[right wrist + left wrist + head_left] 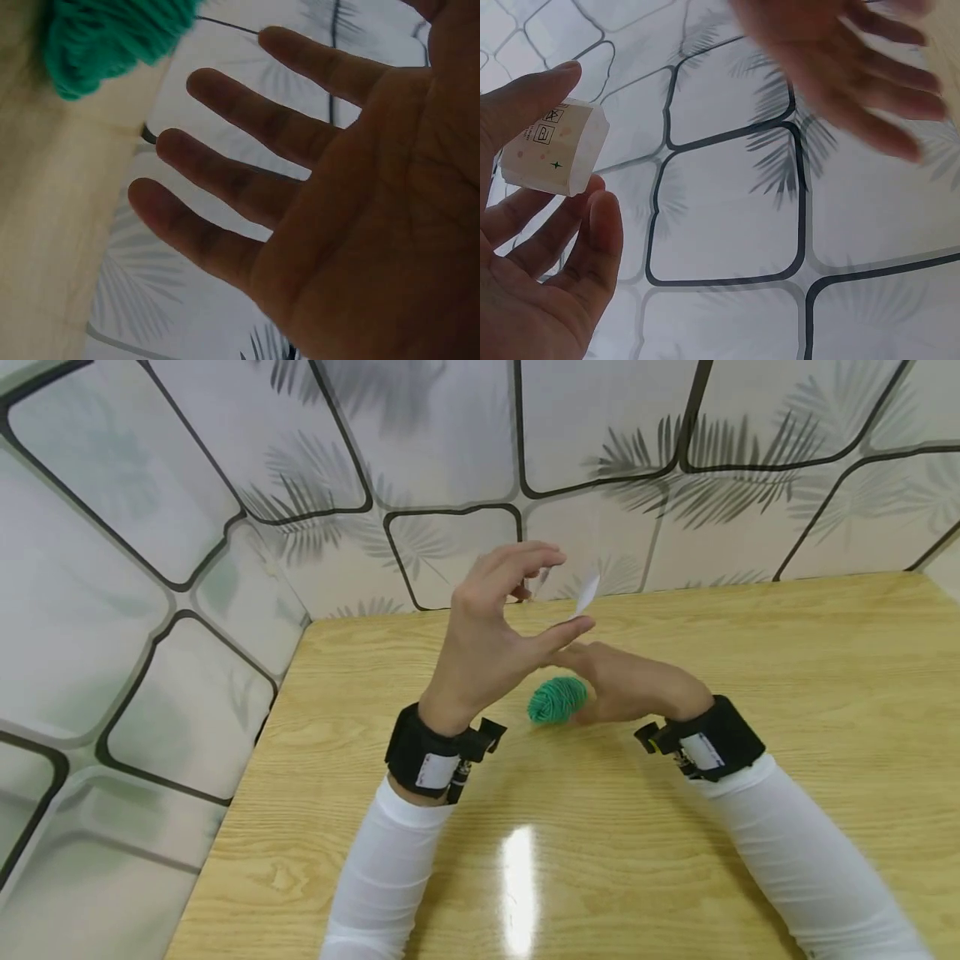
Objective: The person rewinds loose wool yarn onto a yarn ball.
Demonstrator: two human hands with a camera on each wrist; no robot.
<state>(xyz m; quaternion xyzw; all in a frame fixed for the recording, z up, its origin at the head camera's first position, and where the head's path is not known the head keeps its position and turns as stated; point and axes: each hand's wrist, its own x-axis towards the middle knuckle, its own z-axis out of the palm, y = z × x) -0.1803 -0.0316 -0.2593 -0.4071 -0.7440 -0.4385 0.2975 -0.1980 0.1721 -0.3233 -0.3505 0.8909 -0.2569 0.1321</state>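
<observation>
My left hand (pixel 495 635) is raised above the table and holds a small paper label (pixel 559 150) between thumb and fingers. The label is pale, bent, and printed with small symbols and a green star; in the head view only a white sliver of the paper (pixel 587 595) shows past the thumb. Lower and to the right is my right hand (pixel 626 681), its fingers spread and straight in the right wrist view, with nothing in them. Beside its palm side is a green ball of yarn (pixel 557 700). Whether the yarn touches the hand or table, I cannot tell.
A glossy light wood table (pixel 360 860) lies under both hands. Walls with a stone-outline and palm-leaf pattern (pixel 457 452) rise behind it and on the left. Each wrist wears a black strap (pixel 427 752) with a small camera.
</observation>
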